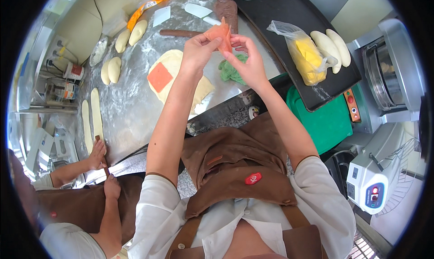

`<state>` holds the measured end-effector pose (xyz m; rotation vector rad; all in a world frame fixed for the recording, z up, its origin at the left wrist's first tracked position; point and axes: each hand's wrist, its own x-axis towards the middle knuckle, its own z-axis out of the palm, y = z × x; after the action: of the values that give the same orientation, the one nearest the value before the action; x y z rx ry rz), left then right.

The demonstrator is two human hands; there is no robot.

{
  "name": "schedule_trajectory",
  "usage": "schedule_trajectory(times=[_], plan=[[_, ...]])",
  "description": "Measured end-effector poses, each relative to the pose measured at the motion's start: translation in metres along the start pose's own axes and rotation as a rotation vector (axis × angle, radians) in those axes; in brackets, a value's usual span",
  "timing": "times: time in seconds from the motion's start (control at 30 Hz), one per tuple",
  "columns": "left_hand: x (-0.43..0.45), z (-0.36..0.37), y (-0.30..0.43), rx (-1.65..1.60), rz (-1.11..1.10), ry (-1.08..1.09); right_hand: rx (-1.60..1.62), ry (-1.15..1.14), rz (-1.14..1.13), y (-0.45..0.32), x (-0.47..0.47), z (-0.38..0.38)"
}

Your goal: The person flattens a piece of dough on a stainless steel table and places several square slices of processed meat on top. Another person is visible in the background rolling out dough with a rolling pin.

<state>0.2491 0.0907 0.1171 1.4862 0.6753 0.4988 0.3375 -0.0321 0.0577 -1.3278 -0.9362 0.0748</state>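
Observation:
Both my hands are raised over the worktable, pinching a thin, limp orange sheet between them. My left hand grips its left side with thumb and fingers; my right hand holds its lower right edge. Below and to the left, a flat piece of rolled dough carries a square orange slice on its left part. My left forearm hides some of the dough. A crumpled green mass rests on the table, partly behind my right hand.
Beyond my hands lie a rolling pin, a white scraper and a brown-filled piping bag. The black tray at right holds bagged yellow slices and dough pieces. At left, a co-worker's hands roll dough strips.

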Motion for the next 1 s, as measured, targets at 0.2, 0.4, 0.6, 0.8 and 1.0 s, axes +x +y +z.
schedule_trajectory(times=[0.2, 0.4, 0.6, 0.8, 1.0], plan=[[0.007, 0.006, -0.008, 0.064, 0.000, -0.006, 0.155, 0.117, 0.254, 0.021, 0.006, -0.003], [0.011, 0.006, -0.010, 0.060, 0.030, 0.030, 0.014, 0.172, 0.156, 0.001, 0.024, -0.015], [0.013, 0.018, 0.003, -0.008, 0.027, 0.032, -0.173, -0.002, -0.089, -0.004, 0.031, -0.007], [0.041, 0.016, -0.001, 0.118, 0.084, 0.080, -0.496, -0.141, -0.120, 0.008, 0.023, -0.028], [0.053, 0.016, -0.005, 0.200, 0.117, 0.061, -0.430, 0.101, 0.066, 0.011, 0.035, -0.046]])
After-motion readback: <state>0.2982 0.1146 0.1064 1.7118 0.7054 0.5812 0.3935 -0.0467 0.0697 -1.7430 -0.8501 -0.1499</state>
